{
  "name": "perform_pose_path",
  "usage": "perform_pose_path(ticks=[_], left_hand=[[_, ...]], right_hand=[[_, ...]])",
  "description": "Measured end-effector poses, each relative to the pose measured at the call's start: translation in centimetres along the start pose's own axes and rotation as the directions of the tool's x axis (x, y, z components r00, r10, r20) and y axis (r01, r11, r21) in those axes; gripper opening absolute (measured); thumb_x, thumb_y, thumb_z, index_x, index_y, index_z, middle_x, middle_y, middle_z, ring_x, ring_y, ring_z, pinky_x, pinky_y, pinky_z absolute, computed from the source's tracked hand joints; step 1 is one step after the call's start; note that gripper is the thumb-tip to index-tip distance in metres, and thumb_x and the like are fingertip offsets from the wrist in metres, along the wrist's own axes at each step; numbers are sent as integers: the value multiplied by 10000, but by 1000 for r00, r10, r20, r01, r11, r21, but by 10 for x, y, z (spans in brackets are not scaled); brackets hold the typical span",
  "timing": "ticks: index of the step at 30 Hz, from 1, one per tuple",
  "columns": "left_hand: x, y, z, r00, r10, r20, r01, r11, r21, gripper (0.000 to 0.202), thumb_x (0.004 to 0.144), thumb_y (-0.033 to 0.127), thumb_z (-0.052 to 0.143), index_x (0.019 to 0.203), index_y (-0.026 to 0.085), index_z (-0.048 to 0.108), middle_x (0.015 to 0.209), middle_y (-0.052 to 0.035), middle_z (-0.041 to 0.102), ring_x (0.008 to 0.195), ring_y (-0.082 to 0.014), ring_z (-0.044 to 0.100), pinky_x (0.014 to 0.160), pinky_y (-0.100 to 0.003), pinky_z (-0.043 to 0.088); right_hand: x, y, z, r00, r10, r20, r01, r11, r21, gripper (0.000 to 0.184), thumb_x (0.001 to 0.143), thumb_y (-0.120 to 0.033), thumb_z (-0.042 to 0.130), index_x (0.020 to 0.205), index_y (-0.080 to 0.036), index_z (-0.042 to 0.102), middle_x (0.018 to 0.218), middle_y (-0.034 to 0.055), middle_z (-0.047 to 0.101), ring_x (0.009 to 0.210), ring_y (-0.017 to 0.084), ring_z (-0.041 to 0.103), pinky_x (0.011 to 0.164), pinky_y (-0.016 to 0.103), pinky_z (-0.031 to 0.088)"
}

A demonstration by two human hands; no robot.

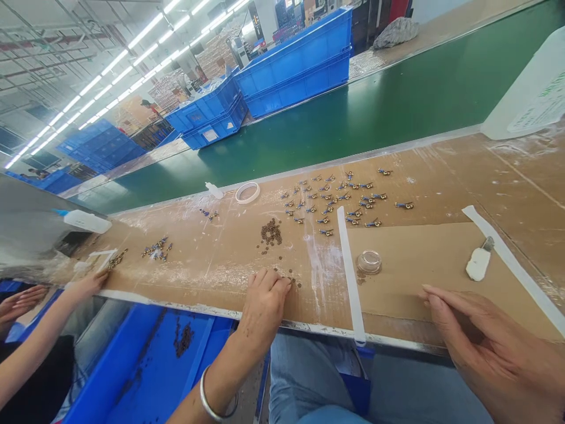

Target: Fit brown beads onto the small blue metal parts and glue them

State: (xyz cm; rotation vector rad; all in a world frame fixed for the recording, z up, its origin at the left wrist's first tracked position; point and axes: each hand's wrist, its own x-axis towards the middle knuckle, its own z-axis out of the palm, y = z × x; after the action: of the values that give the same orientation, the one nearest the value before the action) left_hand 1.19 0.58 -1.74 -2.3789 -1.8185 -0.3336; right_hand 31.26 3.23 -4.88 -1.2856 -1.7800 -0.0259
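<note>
My left hand (263, 306) rests knuckles-up on the cardboard-covered bench (212, 265) near its front edge, fingers curled and pinched over a few tiny brown beads (293, 281); a bangle sits on that wrist. A pile of the same brown beads (271, 231) lies farther back. My right hand (489, 344) hovers at the lower right over the bench edge, fingers stretched out and together, holding nothing. Several small blue-and-gold parts (339, 197) are laid out in rows beyond. A clear round lid (369, 261) sits between my hands.
A co-worker's arm and hand (83, 287) reach onto the bench at left, near more small parts (156, 247). A tape roll (247, 192), squeeze bottles (86, 221), a white scraper (479, 262), a blue tray (145, 365) under the bench, a green conveyor (375, 100) and blue crates (300, 65) behind.
</note>
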Motion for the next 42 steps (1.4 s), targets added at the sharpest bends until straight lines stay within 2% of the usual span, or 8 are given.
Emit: perform_pose_path(ticks=[6,12,17,23,30,35,39,42], left_hand=[[3,13,3,995,76,-64,-77,997,-19,179,972,157,517,866,180,658,795,-33,639,768,-194,490,696,-341,339],[7,18,1,986,160,-56,-154,983,96,213,970,131,499,809,166,634,743,-42,593,731,-200,452,682,-344,339],[8,20,-1,991,129,-21,-128,990,56,214,977,131,481,838,170,639,785,-55,612,765,-208,474,699,-350,354],[18,26,4,987,126,-102,-123,992,40,162,963,132,521,872,171,649,780,-44,617,752,-204,472,680,-340,345],[25,29,6,975,220,-16,-216,968,132,215,930,69,515,766,144,633,741,-58,579,726,-205,451,687,-340,366],[22,27,6,994,112,-9,-111,992,55,183,937,115,541,803,159,658,777,-53,634,762,-207,515,712,-349,380],[18,27,-1,991,-69,114,88,983,-164,149,930,150,579,847,203,690,801,-13,676,790,-193,565,730,-346,387],[15,27,-3,980,-133,148,155,976,-154,205,930,152,570,782,203,702,777,-18,672,785,-201,565,722,-348,398]], right_hand=[[-2,2,-2,999,31,38,-33,998,46,143,948,-318,556,992,-234,663,872,-32,724,786,110,687,722,225,500],[-4,5,1,999,35,13,-36,998,49,139,937,-316,570,995,-237,669,866,-35,731,774,117,694,726,233,505],[-6,7,2,999,35,11,-36,998,45,142,932,-305,574,1005,-241,677,876,-38,735,776,119,700,706,232,506],[-5,10,3,1000,5,-7,-4,999,49,124,921,-261,591,1004,-229,677,876,-34,733,781,110,696,719,216,506],[-4,8,3,999,-21,-33,21,1000,19,120,921,-242,598,1006,-209,676,862,-18,728,772,112,690,697,214,494],[-4,8,3,999,-18,-48,19,1000,21,131,916,-230,603,1023,-215,677,873,-23,729,772,119,694,698,226,502],[-2,7,3,997,-48,-58,50,998,27,125,899,-203,616,1009,-206,676,850,-21,727,749,126,695,683,233,511],[-1,7,2,997,-48,-61,50,998,32,124,901,-197,604,1000,-208,679,837,-21,728,732,124,696,669,226,517]])
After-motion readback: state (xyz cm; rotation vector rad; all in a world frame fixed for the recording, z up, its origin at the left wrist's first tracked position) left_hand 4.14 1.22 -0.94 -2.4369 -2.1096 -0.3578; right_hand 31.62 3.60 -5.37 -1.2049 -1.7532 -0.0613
